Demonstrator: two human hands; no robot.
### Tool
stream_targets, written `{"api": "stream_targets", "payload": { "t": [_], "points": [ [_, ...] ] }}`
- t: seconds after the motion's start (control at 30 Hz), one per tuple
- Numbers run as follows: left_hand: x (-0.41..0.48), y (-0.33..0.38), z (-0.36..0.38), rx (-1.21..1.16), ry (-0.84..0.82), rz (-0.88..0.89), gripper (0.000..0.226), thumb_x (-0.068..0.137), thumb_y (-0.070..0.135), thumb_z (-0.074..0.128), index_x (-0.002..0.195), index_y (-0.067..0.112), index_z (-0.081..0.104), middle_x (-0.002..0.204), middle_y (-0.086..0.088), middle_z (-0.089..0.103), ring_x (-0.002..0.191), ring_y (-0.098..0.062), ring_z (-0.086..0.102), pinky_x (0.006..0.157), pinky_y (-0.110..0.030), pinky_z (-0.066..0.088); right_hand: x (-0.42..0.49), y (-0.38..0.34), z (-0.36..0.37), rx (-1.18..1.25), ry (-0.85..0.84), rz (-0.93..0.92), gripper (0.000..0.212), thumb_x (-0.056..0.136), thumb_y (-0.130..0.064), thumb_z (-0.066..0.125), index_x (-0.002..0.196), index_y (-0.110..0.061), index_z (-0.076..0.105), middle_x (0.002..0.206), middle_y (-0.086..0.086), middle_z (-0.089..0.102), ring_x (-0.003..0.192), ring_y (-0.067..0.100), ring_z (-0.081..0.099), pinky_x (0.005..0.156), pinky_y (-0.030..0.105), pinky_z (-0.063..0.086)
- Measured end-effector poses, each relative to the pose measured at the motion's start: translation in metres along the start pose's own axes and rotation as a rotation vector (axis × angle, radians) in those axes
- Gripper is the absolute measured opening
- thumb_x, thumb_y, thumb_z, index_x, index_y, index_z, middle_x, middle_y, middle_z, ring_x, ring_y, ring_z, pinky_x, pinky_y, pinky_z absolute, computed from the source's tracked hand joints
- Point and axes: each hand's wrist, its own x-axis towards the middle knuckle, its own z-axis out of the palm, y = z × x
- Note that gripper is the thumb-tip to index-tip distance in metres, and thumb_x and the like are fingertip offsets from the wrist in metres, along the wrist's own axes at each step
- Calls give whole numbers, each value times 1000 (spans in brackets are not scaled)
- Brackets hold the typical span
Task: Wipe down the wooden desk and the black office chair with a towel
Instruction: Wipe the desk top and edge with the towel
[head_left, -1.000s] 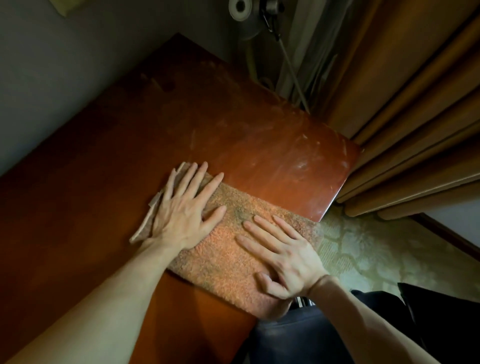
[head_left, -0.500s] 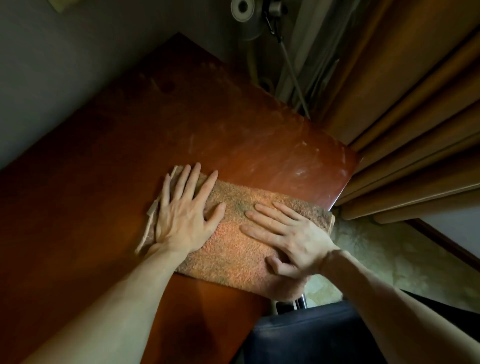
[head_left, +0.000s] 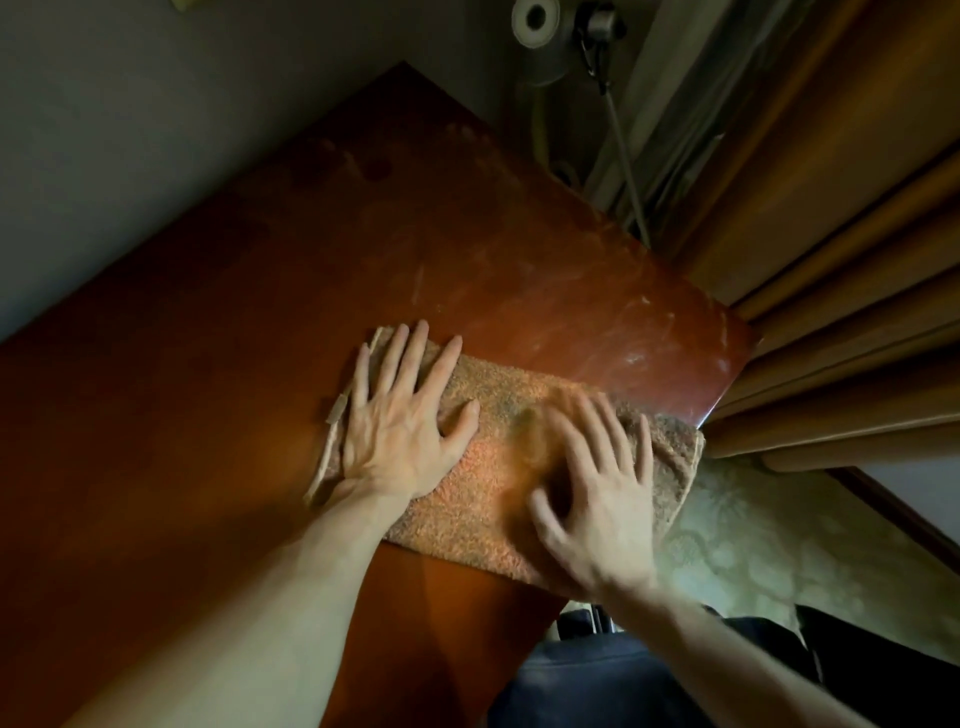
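Nothing readable anywhere — no text, labels, brands or numbers.

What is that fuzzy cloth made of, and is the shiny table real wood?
The towel looks like terry cloth, probably cotton: nubby with tiny loops, with a flat woven hem. The desk looks like reddish-brown wood under glossy varnish: light shines off its corner, where pale scuffs show. Solid wood or veneer, I cannot tell.
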Motion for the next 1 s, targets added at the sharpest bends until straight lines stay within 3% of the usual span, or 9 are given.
{"api": "stream_targets", "payload": {
  "t": [0.1, 0.2, 0.53, 0.83, 1.0],
  "points": [
    [-1, 1, 0, -4, 10, 1, 73, 98, 66, 32, 162, 31, 29, 170, -10, 24, 159, -27, 14, 126, -57, 13, -1, -43, 14, 95, 28, 477, 81, 89, -54, 40, 161, -19, 28, 173, 4, 11, 160, 15, 1, 129, 47, -5],
    [-1, 1, 0, -12, 22, 2, 73, 98, 65, 34, 162, 31, 30, 170, -10, 25, 159, -27, 15, 126, -57, 13, 8, -57, 18, 57, 32, 586, 83, 92, -59, 31, 164, -18, 20, 173, 5, 8, 160, 17, -2, 128, 48, -6],
    [-2, 0, 4, -10, 73, -21, 71, 99, 63, 35, 161, 28, 34, 169, -13, 28, 159, -28, 18, 126, -58, 14, 28, -46, 26, -128, 21, 426, 88, 91, -56, 39, 164, -10, 19, 171, 18, 14, 159, 30, 6, 127, 57, 4],
    [-7, 9, -2, -58, 40, -316, 72, 100, 64, 32, 162, 28, 32, 170, -17, 20, 160, -30, 9, 127, -58, 7, 65, -31, 22, -117, -12, 259, 86, 91, -58, 37, 164, -17, 19, 172, 13, 14, 160, 25, 5, 128, 53, 2],
    [-9, 5, -7, -118, 11, -264, 74, 101, 61, 29, 164, 23, 24, 171, -17, 9, 161, -28, 0, 125, -64, -3, 69, -26, 22, -107, 9, 216, 85, 91, -59, 38, 164, -18, 21, 172, 10, 14, 160, 22, 4, 129, 50, 2]
  ]
}}
